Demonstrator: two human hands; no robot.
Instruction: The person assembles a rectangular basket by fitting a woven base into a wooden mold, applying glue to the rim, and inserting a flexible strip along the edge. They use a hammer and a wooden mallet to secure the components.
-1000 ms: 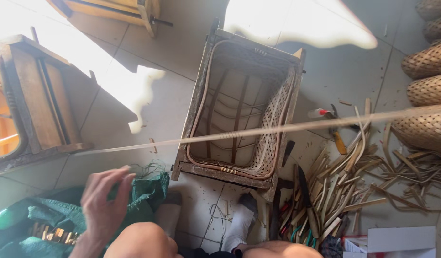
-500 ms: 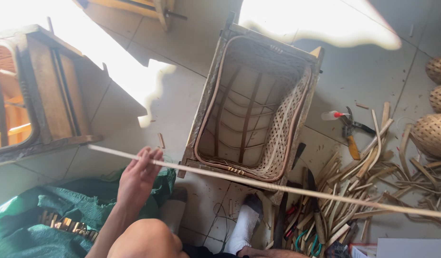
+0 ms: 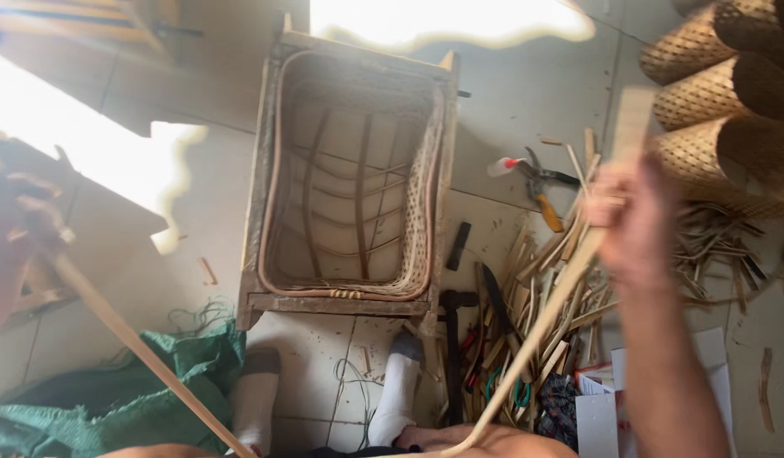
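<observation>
Both the right hand (image 3: 634, 225) and the blurred left hand (image 3: 14, 246) had fingers closed around a long bent cane strip (image 3: 536, 326). A white box (image 3: 600, 407) lay on the floor beside the cane offcuts (image 3: 536, 280), right of the half-woven basket frame (image 3: 354, 178).

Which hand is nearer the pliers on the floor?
Right. The right hand, gripping a cane strip, is just right of the pliers; the left hand is at the far left edge, across the basket frame.

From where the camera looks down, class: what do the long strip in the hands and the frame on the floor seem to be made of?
Long strip: pale, matte, thin and bending, probably split bamboo or rattan. Frame: rough weathered wood, with cane ribs and partly woven side.
</observation>
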